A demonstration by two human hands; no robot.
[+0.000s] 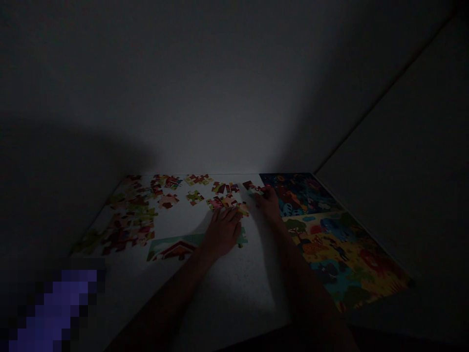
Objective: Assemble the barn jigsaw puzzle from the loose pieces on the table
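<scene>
A white table (234,303) stands against a dim pale wall (227,88), the whole scene lit low. On the table's right side lies a large colourful illustrated jigsaw picture (342,249), reaching the table's far edge. Across the table's left and far side are scattered loose jigsaw pieces (132,215), red, green and pink, some joined in small clusters. Near the table's middle, toward the left, sits a joined puzzle section (174,248) showing a red roof shape. The left hand (222,232) lies flat at the table's middle, fingers spread apart over pieces. The right hand (269,205) sits just beside the picture, fingertips drawn together on a small joined cluster of pieces (251,188); in this dimness, whether they clamp it cannot be told.
</scene>
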